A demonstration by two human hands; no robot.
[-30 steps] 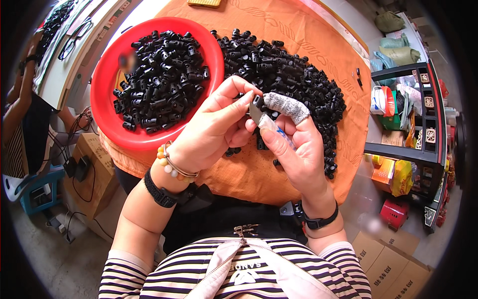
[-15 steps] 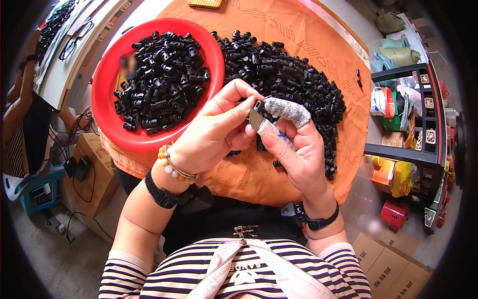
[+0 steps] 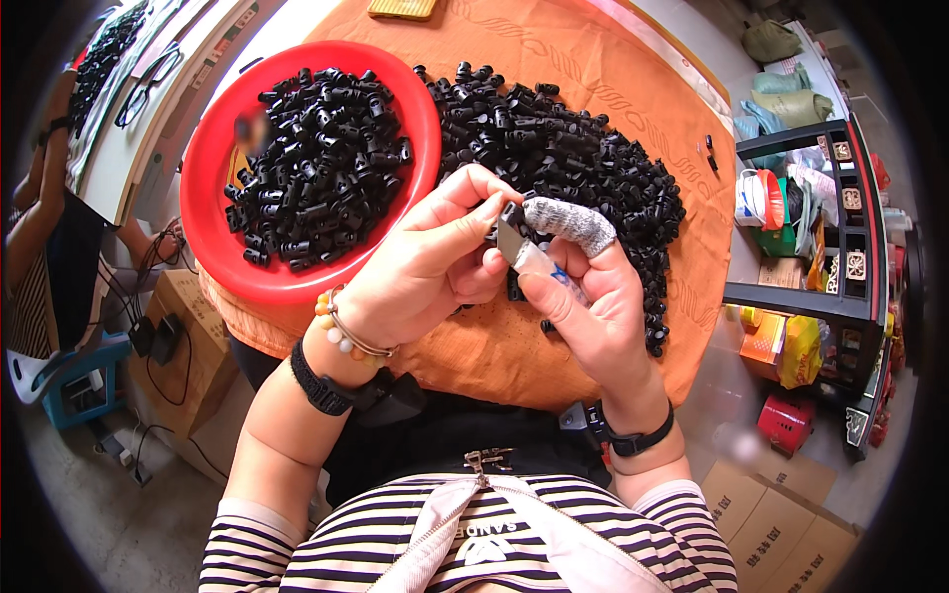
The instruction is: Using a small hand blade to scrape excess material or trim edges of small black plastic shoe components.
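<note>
My left hand [image 3: 430, 262] pinches a small black plastic part [image 3: 511, 211] between thumb and fingers. My right hand [image 3: 585, 296] grips a small knife with a grey blade [image 3: 516, 245], its tip against that part; a grey fabric cot covers the right forefinger [image 3: 571, 222]. Both hands hover over an orange cloth-covered table [image 3: 554, 59]. A heap of black plastic parts [image 3: 563, 158] lies on the cloth just behind the hands. A red round bowl [image 3: 213, 198] to the left holds many more black parts [image 3: 316, 168].
A black shelf rack [image 3: 820, 227] with packets and boxes stands at the right. Cardboard boxes [image 3: 781, 524] sit on the floor at lower right, another box [image 3: 188, 336] and cables at lower left. Another person's arm [image 3: 44, 188] shows at the far left by a white table.
The hands have barely moved; the left fingers have shifted slightly on the black part against the blade.
</note>
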